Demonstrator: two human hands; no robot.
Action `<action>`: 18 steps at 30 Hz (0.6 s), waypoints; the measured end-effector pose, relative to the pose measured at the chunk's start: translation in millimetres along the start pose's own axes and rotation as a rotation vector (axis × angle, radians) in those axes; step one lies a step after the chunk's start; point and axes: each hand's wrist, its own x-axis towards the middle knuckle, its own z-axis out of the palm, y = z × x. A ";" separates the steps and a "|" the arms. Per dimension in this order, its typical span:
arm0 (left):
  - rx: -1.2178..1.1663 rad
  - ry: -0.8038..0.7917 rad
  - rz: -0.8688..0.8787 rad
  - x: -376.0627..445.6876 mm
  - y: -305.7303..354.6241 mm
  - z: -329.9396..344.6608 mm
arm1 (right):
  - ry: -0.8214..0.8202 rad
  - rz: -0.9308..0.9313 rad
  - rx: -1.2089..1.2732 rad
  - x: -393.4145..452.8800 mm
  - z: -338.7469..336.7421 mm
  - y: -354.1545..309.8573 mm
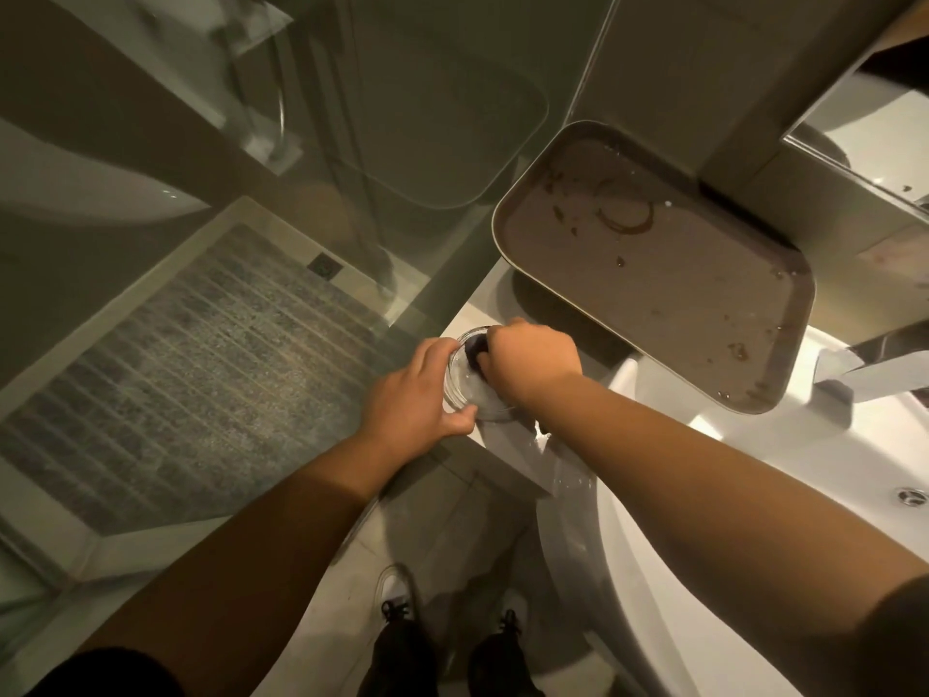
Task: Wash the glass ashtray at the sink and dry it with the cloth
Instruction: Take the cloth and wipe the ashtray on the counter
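The clear glass ashtray (465,382) sits on the white counter corner (507,447) left of the sink. My left hand (414,394) grips its near rim, thumb and fingers wrapped around the edge. My right hand (530,362) is closed on a dark cloth (476,348) pressed inside the ashtray; most of the cloth is hidden under the fingers. Small water drops lie on the counter beside the ashtray.
A stained brown tray (658,274) leans over the counter just behind my right hand. The white sink basin (754,445) with its drain (911,495) and chrome tap (874,367) lies to the right. A glass shower screen (321,193) and floor mat (201,374) are on the left.
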 end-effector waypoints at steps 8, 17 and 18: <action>0.057 -0.025 0.012 1.2 -2.9 3.4 | -0.182 -0.089 -0.100 -27.7 -13.2 -0.9; -0.088 -0.086 0.026 -3.6 -8.6 -3.1 | -0.168 0.115 0.965 -43.2 -21.1 35.1; -0.117 -0.097 0.009 -5.6 -8.5 -3.8 | -0.129 0.156 1.089 -51.2 -23.9 40.0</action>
